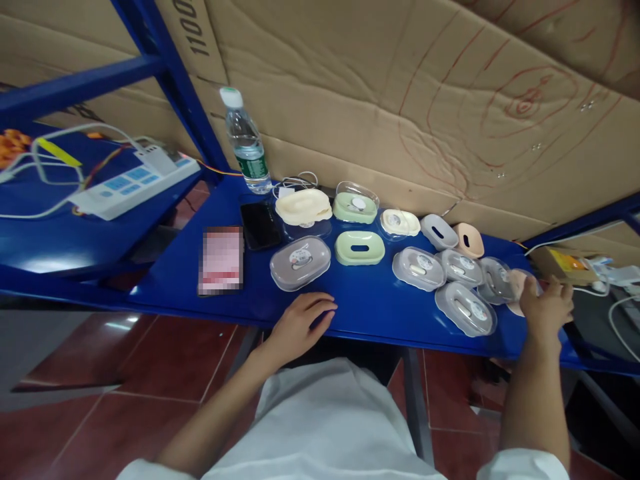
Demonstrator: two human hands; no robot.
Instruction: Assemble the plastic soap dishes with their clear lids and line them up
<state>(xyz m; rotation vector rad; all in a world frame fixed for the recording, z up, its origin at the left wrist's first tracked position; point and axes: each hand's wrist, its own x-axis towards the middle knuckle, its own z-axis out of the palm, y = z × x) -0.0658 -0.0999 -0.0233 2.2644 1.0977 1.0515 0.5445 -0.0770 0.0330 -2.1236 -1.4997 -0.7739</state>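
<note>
- Left hand (304, 325): in front and to the left of the slotted green dish (360, 259); fingers loosely curved, thumb apart, nothing visible in its grasp.
- Right hand (547, 305): well to the right of the green dish, fingers spread and part-bent at the peach container (515, 293); whether it has hold cannot be told.
- Peach container: right of the green dish, past the grey lidded boxes (466, 310), partly hidden by the hand. Probably light, stiff plastic, smooth enough to slide; best gripped lightly across opposite sides near the rim.
- Single grey box (300, 263): just left of the green dish, clear-lidded.
- Phone (261, 225) and upright bottle (249, 150): farther left of the green dish, the bottle behind.
</note>
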